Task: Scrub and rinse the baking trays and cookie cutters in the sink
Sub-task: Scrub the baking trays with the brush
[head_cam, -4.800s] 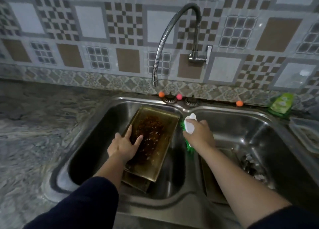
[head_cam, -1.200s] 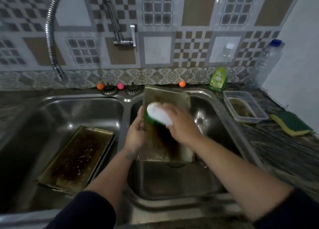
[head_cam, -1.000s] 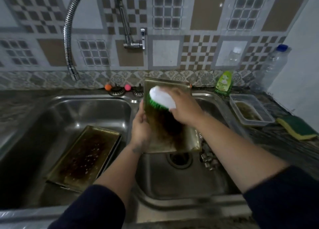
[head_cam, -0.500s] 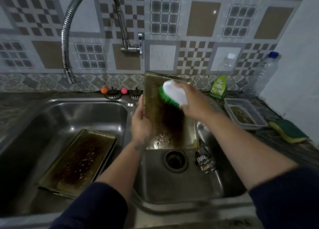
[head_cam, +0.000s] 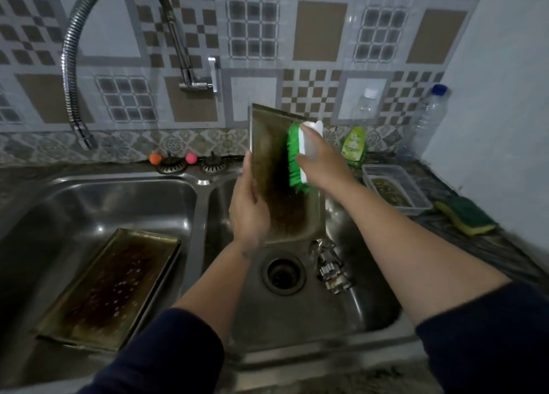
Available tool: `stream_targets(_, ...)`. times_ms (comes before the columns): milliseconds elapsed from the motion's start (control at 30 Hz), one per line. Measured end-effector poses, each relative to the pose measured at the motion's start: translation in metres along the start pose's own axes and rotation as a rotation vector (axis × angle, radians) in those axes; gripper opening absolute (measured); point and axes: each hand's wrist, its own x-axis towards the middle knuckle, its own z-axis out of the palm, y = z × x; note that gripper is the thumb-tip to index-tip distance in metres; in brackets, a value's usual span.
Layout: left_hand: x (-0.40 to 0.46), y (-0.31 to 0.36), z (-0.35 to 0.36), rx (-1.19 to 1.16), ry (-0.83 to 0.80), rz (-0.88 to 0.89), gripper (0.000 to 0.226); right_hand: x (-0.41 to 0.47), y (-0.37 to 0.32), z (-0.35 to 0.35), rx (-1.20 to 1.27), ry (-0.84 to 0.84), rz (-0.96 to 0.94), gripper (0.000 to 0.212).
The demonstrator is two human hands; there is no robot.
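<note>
My left hand (head_cam: 248, 209) grips the left edge of a stained baking tray (head_cam: 277, 209) and holds it nearly upright over the right basin (head_cam: 297, 313). My right hand (head_cam: 322, 167) is closed on a white-backed scrub brush (head_cam: 295, 158) whose green bristles press against the tray's upper inner face. A second dirty tray (head_cam: 110, 286) lies tilted in the left basin (head_cam: 98, 203). Several metal cookie cutters (head_cam: 331, 267) sit on the right basin's floor beside the drain (head_cam: 283, 273).
A flexible faucet (head_cam: 72, 75) hangs over the left basin, with no water visible. On the right counter stand a green soap bottle (head_cam: 353, 145), a plastic container (head_cam: 393, 188), a green-yellow sponge (head_cam: 466, 215) and two clear bottles (head_cam: 424, 123).
The tray went from the left basin to the right one and now stands more upright. The brush has slid from the tray's top left toward its upper right, bristles turned sideways.
</note>
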Motion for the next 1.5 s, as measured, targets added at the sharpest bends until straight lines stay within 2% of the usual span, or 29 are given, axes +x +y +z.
stream_targets(100, -0.006, 0.013, 0.012, 0.167, -0.063, 0.157, 0.057, -0.001, -0.027, -0.005, 0.392, 0.002, 0.122, 0.051)
stream_targets(167, -0.013, 0.020, 0.018, 0.325, -0.106, 0.231, 0.060, -0.004, -0.039, -0.010, 0.548, 0.003, 0.159, 0.063)
stream_targets(233, -0.020, 0.022, 0.021, 0.479, -0.132, 0.283, 0.065, -0.007, -0.042, -0.012, 0.548, 0.080, 0.141, 0.076)
stream_targets(300, -0.025, 0.021, 0.020, 0.562, -0.173, 0.292, 0.068, -0.008, -0.038, -0.012, 0.558, 0.148, 0.152, 0.079)
stream_targets(467, -0.032, 0.015, 0.013, 0.680, -0.211, 0.294, 0.068, -0.018, -0.026, -0.009, 0.510, 0.062, 0.172, 0.102)
stream_targets(533, -0.033, 0.015, 0.013, 0.718, -0.210, 0.319, 0.063, -0.019, -0.021, -0.006, 0.526, 0.083, 0.160, 0.102)
stream_targets(667, -0.034, 0.010, 0.012, 0.590, -0.272, 0.313, 0.062, -0.021, -0.009, -0.009, 0.503, 0.089, 0.111, 0.092)
stream_targets(733, -0.031, 0.004, 0.011, 0.460, -0.354, 0.242, 0.059, -0.022, -0.002, -0.015, 0.494, 0.069, 0.060, 0.089)
stream_targets(833, -0.021, -0.007, 0.010, 0.319, -0.478, 0.072, 0.063, -0.027, 0.005, -0.024, 0.630, -0.011, 0.066, 0.093)
stream_targets(933, -0.009, -0.014, 0.009, 0.210, -0.458, -0.138, 0.069, -0.029, 0.022, -0.032, 0.771, -0.105, 0.125, 0.093)
stream_targets(1033, 0.005, -0.021, -0.001, 0.115, -0.425, -0.212, 0.060, -0.037, 0.042, -0.040, 0.807, -0.187, 0.187, 0.104)
stream_targets(1100, 0.012, -0.025, -0.009, -0.002, -0.466, -0.225, 0.058, -0.041, 0.055, -0.044, 0.790, -0.209, 0.205, 0.104)
stream_targets(1167, 0.012, -0.027, -0.015, -0.037, -0.487, -0.187, 0.061, -0.043, 0.062, -0.043, 0.735, -0.201, 0.206, 0.092)
stream_targets(1267, 0.010, -0.034, -0.023, -0.042, -0.399, -0.145, 0.063, -0.040, 0.073, -0.040, 0.571, -0.147, 0.191, 0.083)
stream_targets(1367, 0.008, -0.036, -0.032, -0.091, -0.320, -0.159, 0.056, -0.034, 0.087, -0.034, 0.328, -0.041, 0.209, 0.083)
stream_targets(1500, 0.008, -0.031, -0.030, -0.089, -0.253, -0.150, 0.051, -0.030, 0.091, -0.014, -0.121, 0.112, 0.160, 0.084)
